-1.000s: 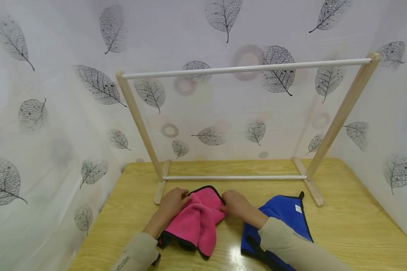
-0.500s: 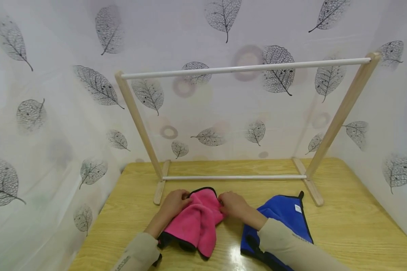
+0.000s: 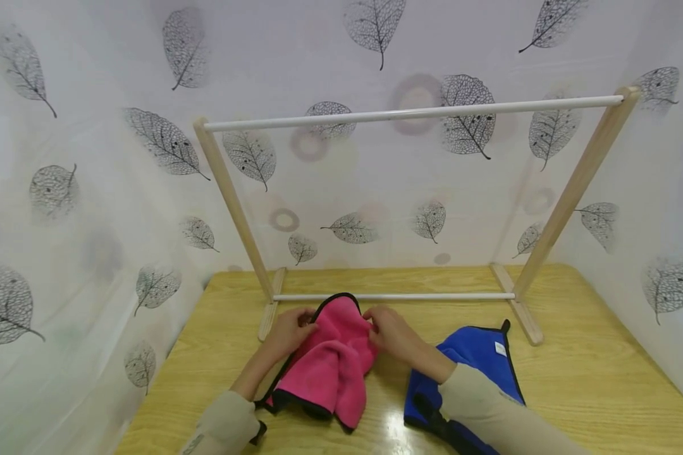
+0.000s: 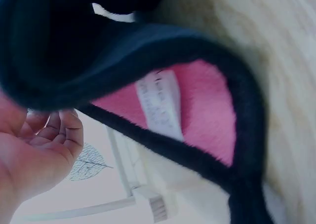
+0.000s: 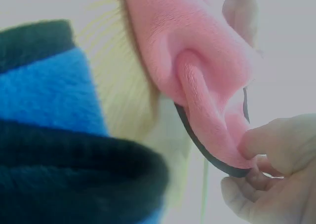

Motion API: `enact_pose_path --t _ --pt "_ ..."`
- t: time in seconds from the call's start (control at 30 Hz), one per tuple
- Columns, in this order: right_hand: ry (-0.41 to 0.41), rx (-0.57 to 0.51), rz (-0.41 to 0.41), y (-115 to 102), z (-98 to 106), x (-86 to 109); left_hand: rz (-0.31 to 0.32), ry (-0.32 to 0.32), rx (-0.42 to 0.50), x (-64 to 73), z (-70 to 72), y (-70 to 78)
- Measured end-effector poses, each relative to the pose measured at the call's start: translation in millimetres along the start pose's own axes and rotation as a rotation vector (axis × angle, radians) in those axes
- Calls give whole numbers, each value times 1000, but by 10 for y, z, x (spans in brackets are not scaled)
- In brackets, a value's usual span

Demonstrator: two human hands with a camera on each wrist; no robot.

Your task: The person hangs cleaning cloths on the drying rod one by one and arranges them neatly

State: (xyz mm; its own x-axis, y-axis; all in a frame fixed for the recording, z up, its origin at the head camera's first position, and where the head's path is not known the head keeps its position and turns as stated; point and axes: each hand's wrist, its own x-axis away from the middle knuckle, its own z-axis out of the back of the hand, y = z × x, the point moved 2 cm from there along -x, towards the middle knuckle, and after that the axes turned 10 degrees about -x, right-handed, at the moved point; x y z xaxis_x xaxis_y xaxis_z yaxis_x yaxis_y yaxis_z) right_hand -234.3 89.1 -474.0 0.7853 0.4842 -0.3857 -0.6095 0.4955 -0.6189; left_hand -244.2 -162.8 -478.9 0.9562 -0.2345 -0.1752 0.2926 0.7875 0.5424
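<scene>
A pink towel (image 3: 336, 354) with black edging is bunched on the table, its far edge raised in front of the rack's lower bar. My left hand (image 3: 287, 332) pinches its left edge. In the left wrist view, a white label (image 4: 162, 103) shows on the pink cloth, and the left hand (image 4: 42, 152) is partly hidden behind the dark border. My right hand (image 3: 393, 332) grips the right edge; in the right wrist view, thumb and fingers of the right hand (image 5: 276, 165) pinch the pink towel (image 5: 197, 71) at its black border.
A blue towel (image 3: 478, 354) with black edging and a white tag lies partly under the right sleeve (image 3: 484, 401). Behind the hands stands a wooden rack with a white upper bar (image 3: 415, 114) and lower bar (image 3: 421, 296). Leaf-patterned curtains surround the wooden table (image 3: 592, 379).
Both hands have lifted the far edge of the pink towel up and away from me, so it now overlaps the lower bar in the head view. The blue towel stays put.
</scene>
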Motion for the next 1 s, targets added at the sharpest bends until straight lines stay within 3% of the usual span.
enact_pose_path --t 0.3,0.57,0.8,1.0 --pt "87 -111 49 -193 228 -77 -75 -67 123 -12 227 47" --pt "134 -141 149 -297 336 -140 -118 -120 211 -49 292 132" --pt "103 -157 156 -371 374 -154 -77 -35 195 -76 354 266" --pt "100 -169 175 -429 381 -160 -128 53 174 -108 429 388"
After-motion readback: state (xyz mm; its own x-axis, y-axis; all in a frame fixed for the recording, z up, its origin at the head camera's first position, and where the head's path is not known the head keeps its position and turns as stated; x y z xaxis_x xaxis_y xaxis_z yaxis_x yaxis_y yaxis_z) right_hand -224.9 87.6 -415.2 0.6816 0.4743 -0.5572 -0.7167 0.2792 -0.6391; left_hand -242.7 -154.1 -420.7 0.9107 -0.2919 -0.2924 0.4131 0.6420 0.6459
